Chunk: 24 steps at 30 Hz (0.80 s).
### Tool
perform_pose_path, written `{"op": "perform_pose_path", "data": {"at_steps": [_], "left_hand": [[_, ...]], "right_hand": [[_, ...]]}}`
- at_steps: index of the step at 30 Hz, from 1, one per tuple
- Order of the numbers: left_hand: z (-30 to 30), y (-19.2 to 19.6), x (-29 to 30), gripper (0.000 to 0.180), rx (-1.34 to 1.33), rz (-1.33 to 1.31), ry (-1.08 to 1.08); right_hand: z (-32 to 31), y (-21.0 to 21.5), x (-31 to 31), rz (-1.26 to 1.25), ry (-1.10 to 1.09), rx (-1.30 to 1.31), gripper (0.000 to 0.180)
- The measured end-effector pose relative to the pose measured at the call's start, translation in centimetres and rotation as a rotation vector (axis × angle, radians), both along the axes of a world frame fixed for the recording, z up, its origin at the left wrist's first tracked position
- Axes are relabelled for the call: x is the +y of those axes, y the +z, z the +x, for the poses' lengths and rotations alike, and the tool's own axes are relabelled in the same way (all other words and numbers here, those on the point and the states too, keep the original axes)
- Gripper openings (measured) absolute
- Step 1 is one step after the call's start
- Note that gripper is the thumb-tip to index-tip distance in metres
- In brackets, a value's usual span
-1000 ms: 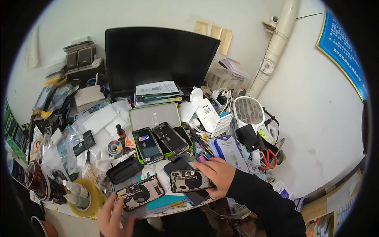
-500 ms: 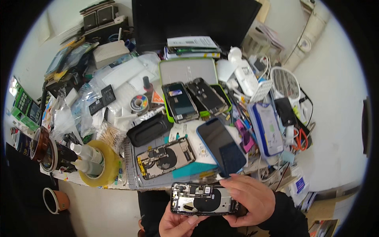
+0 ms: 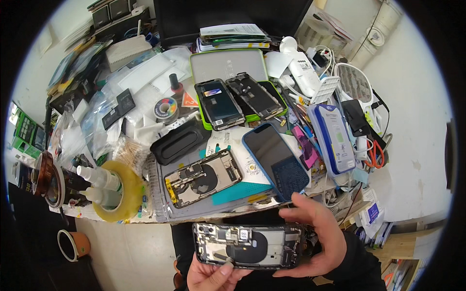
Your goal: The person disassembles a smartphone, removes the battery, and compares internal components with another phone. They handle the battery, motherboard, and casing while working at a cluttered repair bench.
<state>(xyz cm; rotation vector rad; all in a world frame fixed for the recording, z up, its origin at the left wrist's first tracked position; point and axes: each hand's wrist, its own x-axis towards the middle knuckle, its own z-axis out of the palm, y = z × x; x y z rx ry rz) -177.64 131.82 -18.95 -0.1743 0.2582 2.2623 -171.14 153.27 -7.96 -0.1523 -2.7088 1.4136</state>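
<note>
1. Head view: I see the opened phone body at the lower middle of the frame, with its insides showing.
2. Its left end is pinched by the left hand, thumb on the bottom edge.
3. Half a second ago, the right hand had fingers on the top edge. Now they are up, spread wide around the right end. I can't tell if the thumb touches.
4. So I think the left hand does most of the holding.
5. Mid-frame, the yellow-ended phone body lies near the blue-edged phone.
</note>
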Motion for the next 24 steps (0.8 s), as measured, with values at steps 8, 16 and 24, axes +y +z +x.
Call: {"op": "perform_pose_path", "data": {"at_steps": [8, 16, 24], "left_hand": [[-1.8, 0.3, 0.3, 0.051, -0.103, -0.079, 0.023], [-0.7, -1.5, -1.6, 0.041, -0.070, 0.045, 0.159], [1.6, -2.9, -12.5, 0.038, 0.099, -0.095, 0.290]], "right_hand": [[1.3, -9.7, -7.0, -0.509, -0.035, -0.028, 0.039], [0.9, -9.9, -6.8, 0.043, 0.160, 0.158, 0.016], [0.3, -11.5, -5.4, 0.033, 0.312, -0.048, 0.012]]}}
